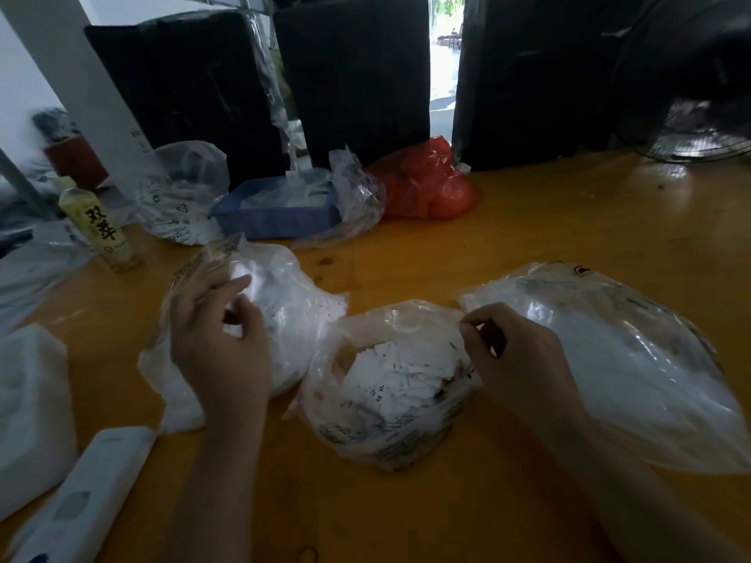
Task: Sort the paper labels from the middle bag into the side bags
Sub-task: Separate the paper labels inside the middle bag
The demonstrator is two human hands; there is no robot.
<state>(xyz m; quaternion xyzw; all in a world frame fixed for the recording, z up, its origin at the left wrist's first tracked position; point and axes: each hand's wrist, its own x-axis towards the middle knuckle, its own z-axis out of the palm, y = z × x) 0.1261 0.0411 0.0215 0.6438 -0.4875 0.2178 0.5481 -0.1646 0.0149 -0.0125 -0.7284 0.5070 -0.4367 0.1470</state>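
Yellow-orange wood forms the table (528, 245), with black boxes (357, 75) standing along its far edge. From the head view, three clear plastic bags lie side by side near the person. The middle bag (386, 432) sits open-mouthed, with a heap of white paper labels (400, 375) inside, some printed with size letters. The left hand (221, 339) hovers over the left bag (284, 302), fingers loosely curled; whether it pinches a label cannot be told. The right hand (516, 355) has thumb and fingers pinched together at the middle bag's right rim, beside the mouth of the right bag (617, 359); what they pinch is unclear. Farther off sit a blue basket (276, 217), a red bag (430, 184), another clear bag (179, 193) and a yellow bottle (101, 229). White foam pieces (32, 416) lie at near left.
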